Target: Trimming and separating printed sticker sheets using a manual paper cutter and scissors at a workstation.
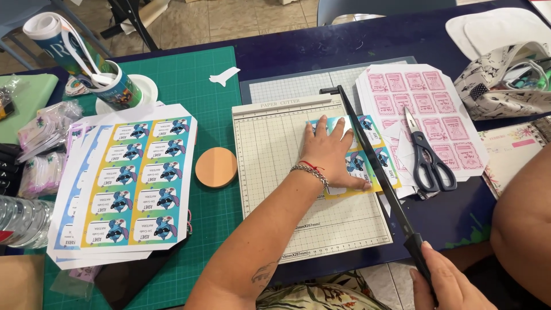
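Our left hand (328, 150) lies flat, palm down, with the fingers (338, 136) spread a little apart. They press on a colourful sheet of labels (367, 158). The sheet has blue cartoon pictures and a yellow edge. It lies on the cream cutting board (275, 172), near its right side, and part of it pokes out past the blade to the right. A beaded bracelet with a red thread (309, 170) sits on our left wrist.

Our right hand (447, 284) is near us, low on the right. Its fingers are curled tight around the black handle (418, 252) of the cutter arm. The long black arm (367, 155) runs from our hand far up across the sheet.

Just right of the board lies a pile of pink printed sheets (422, 112). Black scissors (427, 155) rest on top of that pile. A patterned pouch (505, 80) with pens sits far to the right.

Left of the board is a green cutting mat (195, 80). A round orange disc (216, 167) lies on it, near the board. Farther left sits a stack of uncut label sheets (135, 183). A rolled-up paper (86, 63) lies at the far left.
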